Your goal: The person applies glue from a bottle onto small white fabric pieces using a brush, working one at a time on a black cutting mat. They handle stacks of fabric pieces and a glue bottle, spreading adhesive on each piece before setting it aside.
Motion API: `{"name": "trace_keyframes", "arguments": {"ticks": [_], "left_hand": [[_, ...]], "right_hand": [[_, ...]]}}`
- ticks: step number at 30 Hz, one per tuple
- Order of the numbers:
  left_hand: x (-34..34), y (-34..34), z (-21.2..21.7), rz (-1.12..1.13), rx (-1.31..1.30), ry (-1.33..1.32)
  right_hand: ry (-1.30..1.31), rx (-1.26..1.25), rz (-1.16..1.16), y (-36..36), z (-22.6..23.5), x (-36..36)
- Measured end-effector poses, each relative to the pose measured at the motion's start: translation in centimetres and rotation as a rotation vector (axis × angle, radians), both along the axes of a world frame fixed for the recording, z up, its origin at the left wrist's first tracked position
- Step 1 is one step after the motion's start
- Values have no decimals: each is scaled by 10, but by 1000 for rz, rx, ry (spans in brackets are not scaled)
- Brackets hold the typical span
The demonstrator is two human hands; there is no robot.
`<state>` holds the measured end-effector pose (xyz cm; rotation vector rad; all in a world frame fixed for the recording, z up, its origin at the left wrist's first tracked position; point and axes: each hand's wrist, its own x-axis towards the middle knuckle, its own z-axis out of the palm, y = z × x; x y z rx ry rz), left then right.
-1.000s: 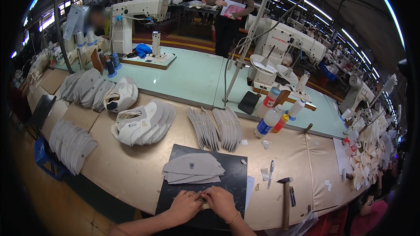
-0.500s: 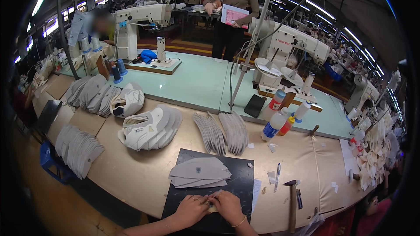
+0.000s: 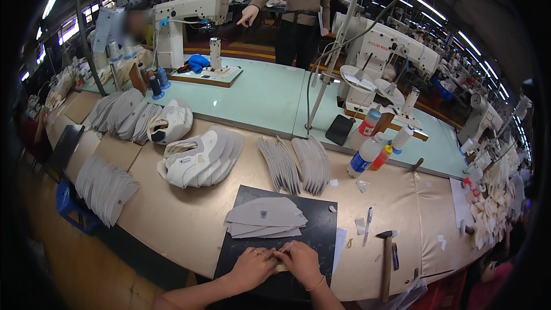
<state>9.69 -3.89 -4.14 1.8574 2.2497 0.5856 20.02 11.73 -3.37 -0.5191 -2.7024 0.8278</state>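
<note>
Above the near part of a black board (image 3: 319, 224), my left hand (image 3: 252, 266) and my right hand (image 3: 302, 263) meet with fingers bent and thumbs close together. Both pinch a small pale piece (image 3: 281, 267), mostly covered by the fingers, so its kind is not clear. Just beyond my hands, a short stack of flat grey cut pieces (image 3: 267, 215) lies on the board. Its top piece carries a small dark square mark.
Left of the board stand nested white shoe uppers (image 3: 201, 158) and stacked grey pieces (image 3: 106, 189). Two grey bundles (image 3: 310, 166) lie beyond it. To the right are a pen (image 3: 368, 227), a hammer (image 3: 387, 264) and bottles (image 3: 363, 158). Sewing machines (image 3: 189, 11) line the far table.
My hands stay together over the board, with the fingers slightly shifted. Across the table, a standing person has stretched one arm out to the left and lowered the papers to their side.
</note>
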Motion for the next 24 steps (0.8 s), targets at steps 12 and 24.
{"name": "trace_keyframes", "arguments": {"ticks": [12, 24], "left_hand": [[4, -2, -10, 21, 79, -19], [1, 0, -10, 15, 26, 20]], "right_hand": [[12, -32, 44, -2, -1, 0], [-11, 29, 56, 1, -7, 2]]}}
